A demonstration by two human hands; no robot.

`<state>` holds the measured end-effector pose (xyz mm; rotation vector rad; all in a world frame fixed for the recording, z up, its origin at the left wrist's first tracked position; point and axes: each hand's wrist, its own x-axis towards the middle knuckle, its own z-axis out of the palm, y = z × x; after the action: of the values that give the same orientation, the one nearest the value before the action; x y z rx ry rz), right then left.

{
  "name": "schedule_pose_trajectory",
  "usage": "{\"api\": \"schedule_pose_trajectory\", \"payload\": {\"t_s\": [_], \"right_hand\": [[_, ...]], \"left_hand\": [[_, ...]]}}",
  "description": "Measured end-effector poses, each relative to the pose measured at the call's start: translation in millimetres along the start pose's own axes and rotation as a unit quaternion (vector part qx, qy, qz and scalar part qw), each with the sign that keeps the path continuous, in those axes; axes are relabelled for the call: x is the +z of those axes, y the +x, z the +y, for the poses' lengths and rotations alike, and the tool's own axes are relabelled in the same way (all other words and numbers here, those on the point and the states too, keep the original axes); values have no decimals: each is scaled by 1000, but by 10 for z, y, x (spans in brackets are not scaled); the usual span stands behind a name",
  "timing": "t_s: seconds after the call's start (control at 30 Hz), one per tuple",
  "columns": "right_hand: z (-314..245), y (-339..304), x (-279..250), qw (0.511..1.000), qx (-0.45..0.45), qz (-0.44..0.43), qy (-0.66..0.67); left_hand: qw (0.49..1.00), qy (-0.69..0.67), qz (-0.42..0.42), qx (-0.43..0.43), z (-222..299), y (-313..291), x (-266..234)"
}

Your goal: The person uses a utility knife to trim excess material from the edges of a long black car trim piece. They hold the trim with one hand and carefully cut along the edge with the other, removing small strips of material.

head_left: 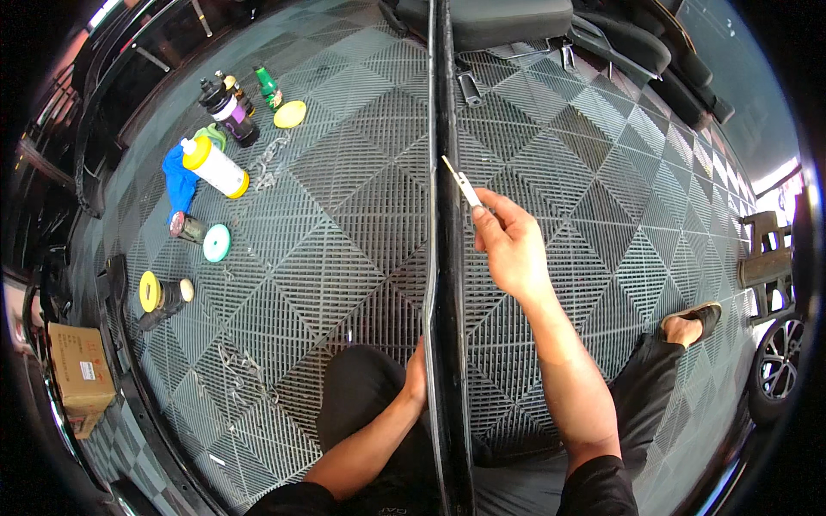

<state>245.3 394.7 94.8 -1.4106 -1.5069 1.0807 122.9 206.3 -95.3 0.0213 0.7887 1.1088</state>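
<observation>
A long black panel stands on edge between my arms, seen along its narrow top. My left hand lies against the panel's left side, low down. Its fingers look stretched out along that side, though they are partly hidden. On the other side, my right hand pinches a slim white tool between thumb and fingers. The tool's thin, pale tip points up and left, reaching the panel's edge. I cannot make out whether the tip touches it.
Left on the grey grid floor are a white-and-yellow bottle, a blue cloth, a black bottle, a green bottle, round pads and a polisher. A cardboard box stands farther left; a step stool is right.
</observation>
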Motion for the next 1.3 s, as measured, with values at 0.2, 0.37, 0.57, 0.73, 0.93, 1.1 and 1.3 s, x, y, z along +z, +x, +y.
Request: {"api": "schedule_pose_trajectory", "payload": {"t_s": [0.2,0.37,0.57,0.73,0.93,1.1,1.3], "right_hand": [[-115,-44,90,997,19,33,-64],[-132,-41,134,991,-24,79,-102],[-123,-65,162,988,-22,89,-125],[-169,-97,184,987,-28,95,-124],[-192,-124,212,985,-39,95,-136],[-183,-95,219,986,-31,99,-132],[-108,-68,249,986,-49,103,-124]], "left_hand": [[999,-12,-41,1,233,-182,379],[1000,-19,-8,-14,189,-143,341],[999,4,-34,3,138,-133,275],[1000,-15,17,-1,54,-55,166],[1000,10,0,20,54,-60,194],[1000,6,7,7,59,-65,202],[1000,1,9,11,43,-73,198]]}}
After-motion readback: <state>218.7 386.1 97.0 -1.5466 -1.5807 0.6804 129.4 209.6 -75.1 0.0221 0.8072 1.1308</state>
